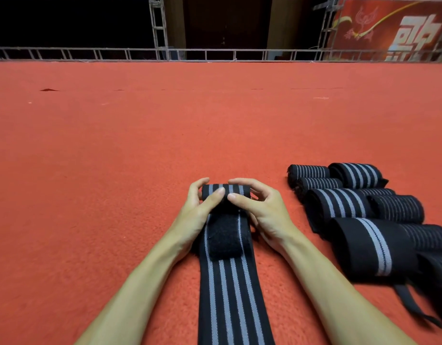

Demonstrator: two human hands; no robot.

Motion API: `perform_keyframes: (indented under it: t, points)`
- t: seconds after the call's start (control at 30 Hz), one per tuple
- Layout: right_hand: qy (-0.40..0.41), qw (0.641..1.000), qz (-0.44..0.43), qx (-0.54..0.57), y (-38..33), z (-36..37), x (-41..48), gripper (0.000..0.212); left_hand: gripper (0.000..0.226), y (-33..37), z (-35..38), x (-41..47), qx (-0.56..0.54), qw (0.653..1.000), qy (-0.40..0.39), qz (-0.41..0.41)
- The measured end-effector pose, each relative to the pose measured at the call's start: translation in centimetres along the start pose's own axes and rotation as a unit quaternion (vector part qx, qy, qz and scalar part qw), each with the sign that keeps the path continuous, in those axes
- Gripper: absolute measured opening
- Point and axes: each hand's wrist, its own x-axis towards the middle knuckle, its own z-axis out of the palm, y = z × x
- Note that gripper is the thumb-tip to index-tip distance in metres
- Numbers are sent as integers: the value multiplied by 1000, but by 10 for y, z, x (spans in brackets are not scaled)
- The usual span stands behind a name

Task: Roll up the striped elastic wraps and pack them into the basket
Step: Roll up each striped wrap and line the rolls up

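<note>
A black elastic wrap with grey stripes (229,290) lies lengthwise on the red carpet in front of me, its far end rolled into a small coil (224,190). My left hand (200,207) grips the coil's left side with thumb on top. My right hand (259,205) grips its right side the same way. A black hook-and-loop patch (222,237) sits on the flat part just behind the coil. Several rolled striped wraps (351,200) lie in a cluster to the right. No basket is in view.
Red carpet (140,145) stretches far ahead and to the left. A metal truss rail (215,54) runs along its far edge, with a red banner (394,28) at the back right. Loose strap ends (414,307) trail from the nearest rolled wrap.
</note>
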Motion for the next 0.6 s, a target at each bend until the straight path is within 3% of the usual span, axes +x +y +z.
perform_keyframes:
  t: [0.13,0.2,0.4,0.5,0.6]
  points:
    - [-37,997,-28,-60,6,-3,2,33,31,5,1,0,-7,999,27,-24]
    - [-46,994,-47,-84,8,-4,4,35,27,5,-2,0,-3,999,30,-15]
    - [-66,997,-15,-26,5,-5,4,55,57,2,-6,-3,-71,996,11,49]
    - [-33,999,19,8,5,0,4,48,68,2,-7,-5,-61,993,-10,105]
    - [-8,998,40,-41,4,8,3,47,74,3,-7,-6,-18,988,5,155]
